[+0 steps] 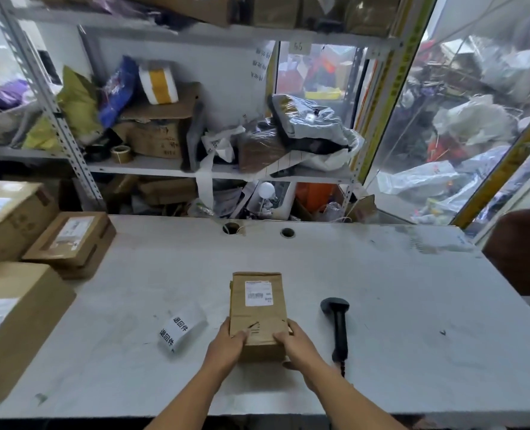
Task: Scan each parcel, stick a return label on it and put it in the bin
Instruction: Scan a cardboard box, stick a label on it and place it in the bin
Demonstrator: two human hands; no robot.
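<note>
A small brown cardboard parcel (257, 311) lies on the white table (381, 305), its white shipping label with a barcode facing up at the far end. My left hand (228, 344) grips its near left corner and my right hand (291, 341) grips its near right corner. A black handheld scanner (338, 324) lies on the table just right of the parcel, apart from both hands. A strip of white return labels (181, 328) with black characters lies to the left of the parcel.
Several cardboard boxes (68, 240) are stacked along the table's left edge. Behind the table stand metal shelves (170, 169) crowded with parcels and tape rolls. A clear-walled enclosure (459, 135) at the right holds many bagged parcels. Two cable holes (287, 232) sit near the table's back edge.
</note>
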